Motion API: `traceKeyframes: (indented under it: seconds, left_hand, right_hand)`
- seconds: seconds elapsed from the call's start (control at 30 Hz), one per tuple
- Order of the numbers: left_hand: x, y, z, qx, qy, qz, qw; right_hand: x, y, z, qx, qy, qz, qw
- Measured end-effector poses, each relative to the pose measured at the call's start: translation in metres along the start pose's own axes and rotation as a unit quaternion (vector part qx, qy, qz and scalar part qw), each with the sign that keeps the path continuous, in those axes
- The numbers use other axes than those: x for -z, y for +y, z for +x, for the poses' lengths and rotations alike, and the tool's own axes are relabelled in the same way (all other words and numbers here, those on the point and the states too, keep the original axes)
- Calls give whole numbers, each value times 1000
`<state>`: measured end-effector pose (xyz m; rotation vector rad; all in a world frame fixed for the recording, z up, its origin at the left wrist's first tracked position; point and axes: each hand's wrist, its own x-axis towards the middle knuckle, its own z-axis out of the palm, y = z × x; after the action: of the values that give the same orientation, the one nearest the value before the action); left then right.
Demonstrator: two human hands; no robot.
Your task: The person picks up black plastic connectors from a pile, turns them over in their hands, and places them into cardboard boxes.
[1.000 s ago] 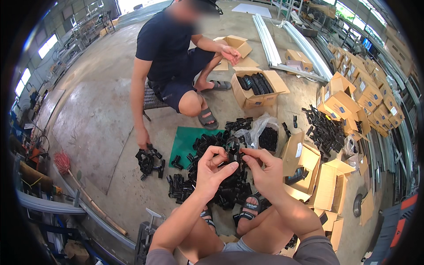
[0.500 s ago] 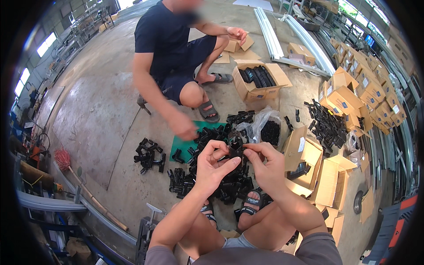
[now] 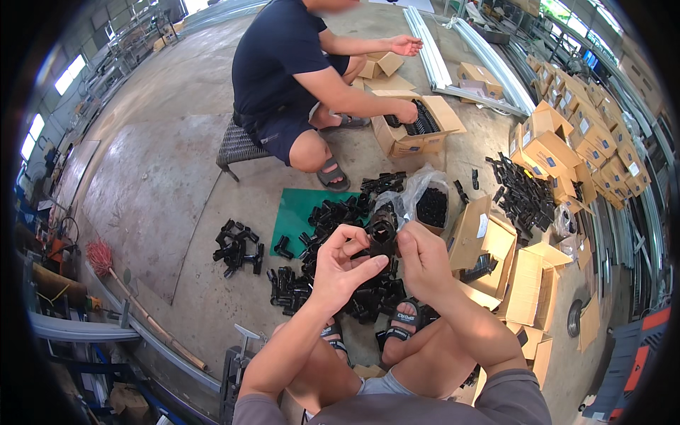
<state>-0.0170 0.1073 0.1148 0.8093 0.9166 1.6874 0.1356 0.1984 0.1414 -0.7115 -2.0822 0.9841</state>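
Above the heap on the floor, my left hand grips a black plastic pipe fitting between thumb and fingers, its round opening facing up. Just right of it is my right hand, its thumb and fingers pinched together. Whatever that pinch holds, if anything, is hidden. Below and beyond my hands lie many similar black fittings, partly on a green sheet. A clear plastic bag of small black parts stands behind my right hand.
Across from me a co-worker sits on a woven stool, one hand in a carton of black parts. Open cartons stand at my right, beyond them a loose black pile. A broom lies at left.
The co-worker's near arm has swung from the heap to the carton, and the body has shifted right. My right hand has moved slightly away from the fitting, its fingers curling more tightly.
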Motion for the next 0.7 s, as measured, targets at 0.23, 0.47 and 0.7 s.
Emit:
traceKeyframes:
  seconds: [0.23,0.47,0.7]
  left_hand:
    - [4,2,1,0,-2,7,1000]
    - [1,4,1,1,-2,2,1000]
    - [5,2,2,9,9,-3,1000]
  right_hand:
    - [8,-8,2,37,-65,8,997]
    - [11,-2,1,12,-50,45,998]
    - [9,5,5,80,-45,-41,995]
